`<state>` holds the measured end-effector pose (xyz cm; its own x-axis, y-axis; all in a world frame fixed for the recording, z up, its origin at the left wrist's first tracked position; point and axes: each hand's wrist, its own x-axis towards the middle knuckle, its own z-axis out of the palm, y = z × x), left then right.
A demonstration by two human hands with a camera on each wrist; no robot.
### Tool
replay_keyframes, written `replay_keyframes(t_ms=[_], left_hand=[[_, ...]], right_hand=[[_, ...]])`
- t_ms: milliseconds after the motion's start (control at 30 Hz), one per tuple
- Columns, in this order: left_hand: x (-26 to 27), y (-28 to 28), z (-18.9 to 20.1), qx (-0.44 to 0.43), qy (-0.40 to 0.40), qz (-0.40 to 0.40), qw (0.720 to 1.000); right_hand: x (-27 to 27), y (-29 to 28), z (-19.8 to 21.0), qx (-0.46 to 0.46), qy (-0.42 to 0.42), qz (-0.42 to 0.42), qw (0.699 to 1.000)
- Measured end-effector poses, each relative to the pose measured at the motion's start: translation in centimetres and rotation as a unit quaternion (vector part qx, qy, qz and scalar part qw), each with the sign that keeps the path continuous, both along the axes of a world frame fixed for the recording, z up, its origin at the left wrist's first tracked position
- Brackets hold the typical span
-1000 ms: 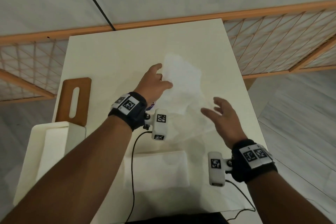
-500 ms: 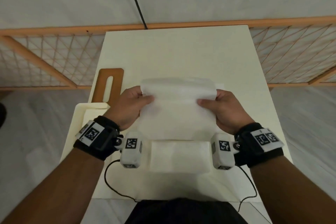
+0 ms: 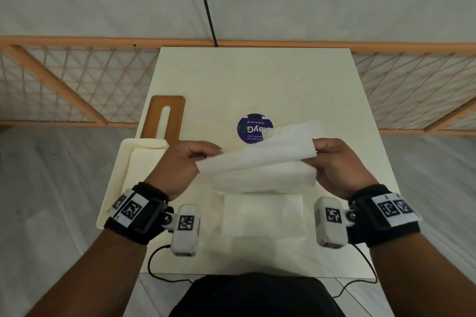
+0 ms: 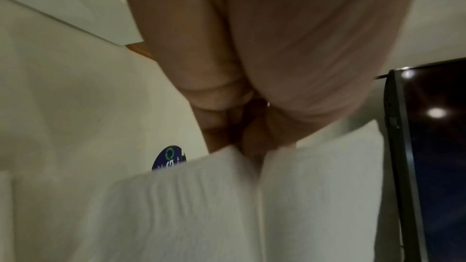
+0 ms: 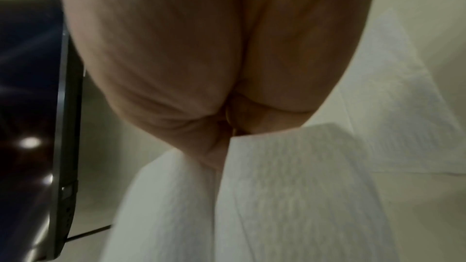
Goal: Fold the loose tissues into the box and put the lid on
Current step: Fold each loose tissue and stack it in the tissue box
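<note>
pinched at both ends, a white embossed paper tissue [image 3: 257, 159] is held up over the cream rectangular table [image 3: 257, 80]. its left end is nipped between thumb and curled fingers of the left hand [image 3: 185, 165], and its right end is gripped the same way by the right hand [image 3: 337, 162]. the sheet is folded over along its length, with two layers seen hanging apart in the wrist views. a second white tissue, folded flat into a rectangle [image 3: 262, 213], is lain on the table just below the held one, between the two wrists. a round dark purple sticker [image 3: 251, 127] is stuck to the table just beyond the held tissue and is partly hidden by it; upside-down white writing is carried on it, of which "clean as you go" can be read, beside a green ring mark, while the larger word is only partly legible. a cream open-topped rectangular box [image 3: 123, 177] is placed against the table's left edge, beside the left hand. a brown wooden lid with a long slot [image 3: 164, 116] is lain on the table at the box's far end.
</note>
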<state>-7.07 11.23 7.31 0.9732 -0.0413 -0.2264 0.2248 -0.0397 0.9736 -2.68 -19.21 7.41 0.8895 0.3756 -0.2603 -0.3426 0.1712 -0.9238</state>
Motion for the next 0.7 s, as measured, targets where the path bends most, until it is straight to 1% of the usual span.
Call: replay_keyframes(t_ms=[33, 133, 167, 200, 233, 300, 333, 433, 500, 567, 633, 700], left_hand=[[-0.1, 0.1, -0.1, -0.025, 0.015, 0.021, 0.999], [-0.6, 0.2, 0.5, -0.153, 0.036, 0.028, 0.987], [-0.9, 0.0, 0.8, -0.153, 0.037, 0.032, 0.987], [-1.1, -0.3, 0.9, -0.124, 0.04, 0.042, 0.991], [-1.3, -0.4, 0.8, -0.058, 0.023, 0.044, 0.997], [-1.7, -0.8, 0.3, 0.068, -0.022, 0.032, 0.997], [-2.0, -1.0, 0.1, 0.082, -0.027, 0.036, 0.996], [-2.4, -0.9, -0.5, 0.024, 0.009, 0.072, 0.997], [-2.8, -1.1, -0.9, -0.002, 0.043, 0.064, 0.997], [-3.1, -1.2, -1.8, 0.019, 0.053, 0.057, 0.997], [-3.5, -1.1, -2.9, 0.06, 0.057, 0.049, 0.995], [-3.9, -1.3, -4.2, 0.093, 0.082, 0.039, 0.992]], right_hand=[[-0.1, -0.2, 0.1, 0.015, 0.015, 0.001, 1.0], [-0.4, -0.6, 0.0, 0.066, 0.081, -0.002, 0.995], [-0.4, -0.6, 0.0, 0.064, 0.101, -0.009, 0.993], [-0.5, -0.6, -0.1, 0.046, 0.112, -0.013, 0.993], [-0.5, -0.5, -0.5, 0.011, 0.104, -0.018, 0.994], [-0.6, -0.1, -1.1, -0.068, 0.052, -0.029, 0.996], [-0.7, 0.1, -1.3, -0.091, 0.033, -0.033, 0.995], [-0.9, 0.0, -2.2, -0.119, 0.006, -0.051, 0.992], [-1.3, -0.1, -2.5, -0.162, -0.01, -0.048, 0.986], [-1.7, -0.3, -2.8, -0.208, -0.012, -0.033, 0.978], [-2.2, -0.6, -3.0, -0.228, 0.0, -0.021, 0.973], [-2.7, -0.8, -3.6, -0.241, 0.016, 0.008, 0.97]])
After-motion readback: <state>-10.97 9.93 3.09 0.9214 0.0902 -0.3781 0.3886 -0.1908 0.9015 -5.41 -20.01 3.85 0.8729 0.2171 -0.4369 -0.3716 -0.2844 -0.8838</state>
